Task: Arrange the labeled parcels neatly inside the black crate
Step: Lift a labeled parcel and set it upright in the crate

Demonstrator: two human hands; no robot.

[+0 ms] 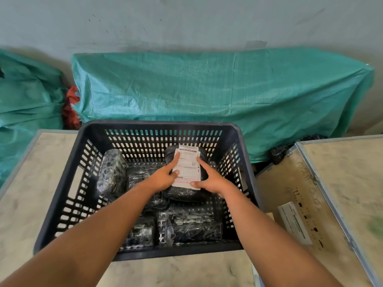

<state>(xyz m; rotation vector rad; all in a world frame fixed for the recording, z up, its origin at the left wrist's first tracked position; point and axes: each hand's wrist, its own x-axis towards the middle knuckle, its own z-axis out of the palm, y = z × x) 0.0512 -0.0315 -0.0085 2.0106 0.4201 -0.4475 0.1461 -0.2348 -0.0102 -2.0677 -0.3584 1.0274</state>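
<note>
The labeled parcel [183,193] lies directly under both hands, inside the black crate [159,123] on the bench [20,183]. The left hand [163,179] presses a straight forefinger and thumb on its white label [187,162]. The right hand [213,181] rests forefinger and thumb, spread, along the label's right and near edges. Other wrapped parcels [112,172] sit left of the left hand and beneath the forearms.

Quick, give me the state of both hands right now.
Left hand: open, straight index finger and thumb press the labeled parcel in the black crate.
Right hand: open, index finger and thumb touch the same parcel's label.
</note>
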